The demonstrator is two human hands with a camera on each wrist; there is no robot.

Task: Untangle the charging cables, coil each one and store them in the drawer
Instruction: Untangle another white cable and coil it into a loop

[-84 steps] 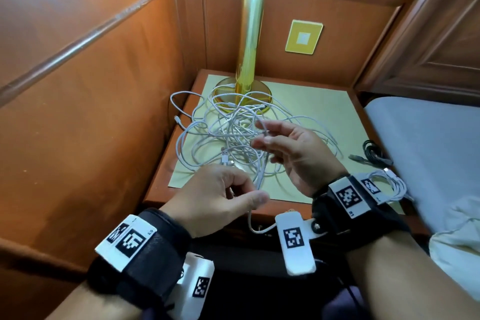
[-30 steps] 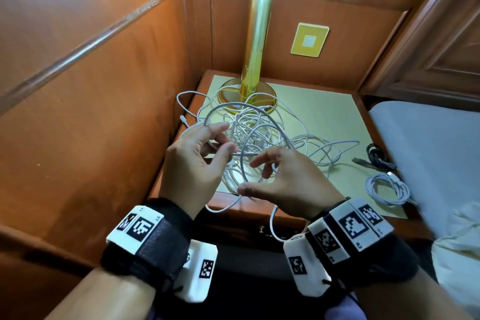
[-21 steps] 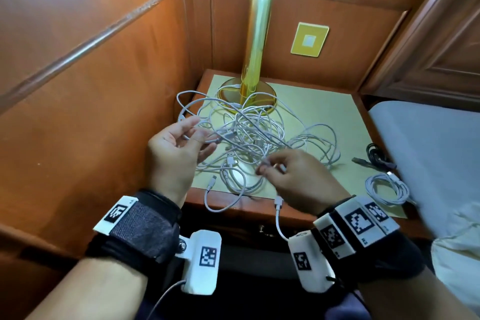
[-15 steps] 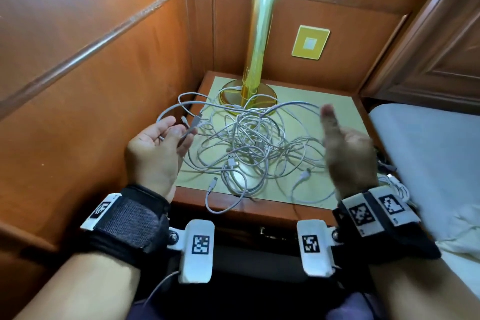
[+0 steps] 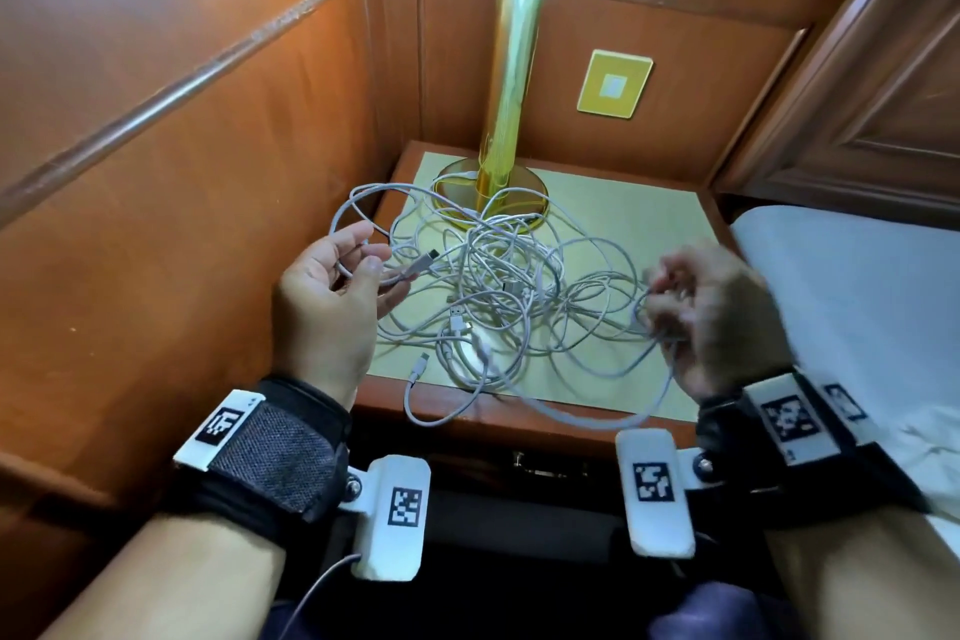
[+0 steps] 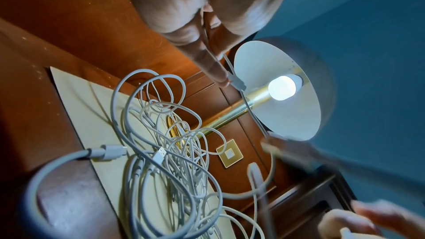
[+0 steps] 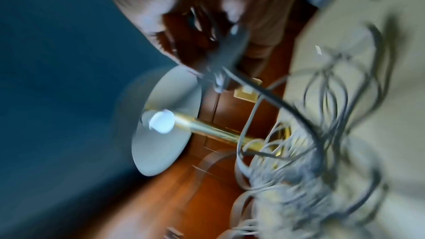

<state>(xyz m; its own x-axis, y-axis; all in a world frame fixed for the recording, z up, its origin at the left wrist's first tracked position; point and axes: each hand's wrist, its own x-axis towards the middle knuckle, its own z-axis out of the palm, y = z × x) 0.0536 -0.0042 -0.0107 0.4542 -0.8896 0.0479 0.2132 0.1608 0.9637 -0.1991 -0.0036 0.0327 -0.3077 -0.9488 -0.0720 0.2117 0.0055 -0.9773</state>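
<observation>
A tangle of white charging cables (image 5: 498, 286) lies on the yellow mat (image 5: 639, 218) on the nightstand. My left hand (image 5: 374, 260) is at the tangle's left side, with thumb and fingers pinching one white cable just behind its plug (image 5: 430, 256). The left wrist view shows that pinch next to the plug (image 6: 238, 83), with the tangle (image 6: 172, 152) below it. At the tangle's right side my right hand (image 5: 660, 304) is blurred, its fingers curled round strands of white cable. A drawer handle (image 5: 545, 465) shows below the nightstand's front edge.
A gold lamp (image 5: 511, 94) stands at the back of the nightstand, its base (image 5: 493, 195) under some cable loops. Wooden panelling (image 5: 182, 172) closes the left side. A white bed (image 5: 857, 307) lies to the right. One cable end (image 5: 415, 379) hangs over the front edge.
My hands have moved apart: the left went left with the plug end, the right swung out to the right and curled round cable strands. The tangle is spread wider.
</observation>
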